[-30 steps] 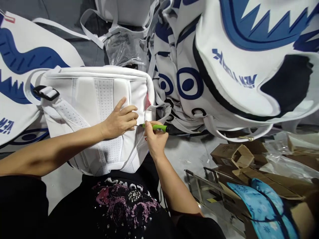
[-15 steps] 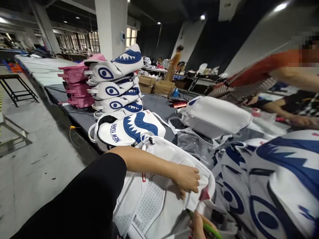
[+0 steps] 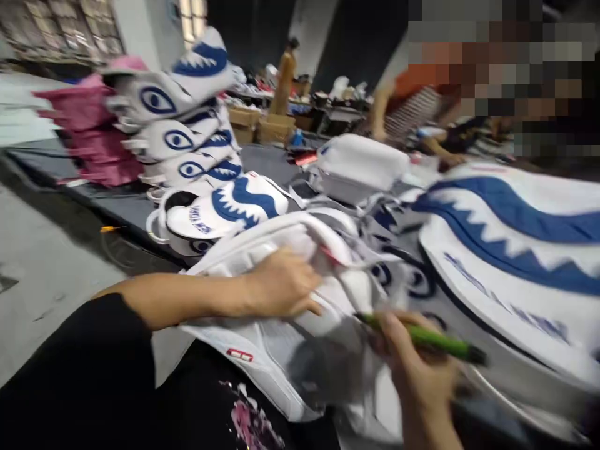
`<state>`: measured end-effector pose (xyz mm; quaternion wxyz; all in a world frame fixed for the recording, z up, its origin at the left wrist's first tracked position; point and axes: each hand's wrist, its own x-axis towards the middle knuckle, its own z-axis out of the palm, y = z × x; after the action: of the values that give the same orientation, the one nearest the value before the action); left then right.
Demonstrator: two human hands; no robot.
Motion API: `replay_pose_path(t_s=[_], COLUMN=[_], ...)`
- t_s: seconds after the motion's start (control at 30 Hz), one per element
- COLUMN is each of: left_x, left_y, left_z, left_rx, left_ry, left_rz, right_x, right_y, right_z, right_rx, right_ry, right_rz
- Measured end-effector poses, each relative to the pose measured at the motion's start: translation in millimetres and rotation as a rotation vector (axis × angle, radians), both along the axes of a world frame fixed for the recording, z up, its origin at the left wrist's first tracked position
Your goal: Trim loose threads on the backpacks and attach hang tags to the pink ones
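Note:
A white backpack [image 3: 267, 350] lies partly across my lap, tilted, with a small red label on its near side and a red tag by the opening. My left hand [image 3: 284, 284] is closed on its white material, fingers curled in. In my right hand [image 3: 417, 362] is a slim green pen-like tool [image 3: 435, 340] with dark ends, its tip pointing left at the backpack's edge. Motion blur hides whether the tip touches the material. Just beyond my left hand lies a white backpack with a blue shark mouth [image 3: 248, 200].
White shark-face backpacks [image 3: 175, 140] are stacked at the back left beside pink bags [image 3: 100, 134]. A large white-and-blue backpack [image 3: 506, 262] lies at the right. Beyond are a plain white bag [image 3: 360, 162], cardboard boxes [image 3: 276, 129] and people, one in orange across the table.
The white backpack has been lifted and tilted toward me. My left hand has shifted left and up with it, and my right hand with the green tool has risen further into view.

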<state>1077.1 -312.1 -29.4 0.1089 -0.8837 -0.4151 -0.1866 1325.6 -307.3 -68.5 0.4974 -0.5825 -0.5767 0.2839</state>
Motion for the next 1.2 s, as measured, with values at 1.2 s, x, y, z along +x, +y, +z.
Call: replay_pose_path(t_s=[1.2], left_x=[-10], left_y=[149], left_z=[-80.8], left_rx=[-0.354], left_ry=[0.297], left_rz=[0.059], right_x=[-82], right_y=[25], right_z=[-113.6], right_rx=[0.46], right_ry=[-0.631], right_rz=[0.3])
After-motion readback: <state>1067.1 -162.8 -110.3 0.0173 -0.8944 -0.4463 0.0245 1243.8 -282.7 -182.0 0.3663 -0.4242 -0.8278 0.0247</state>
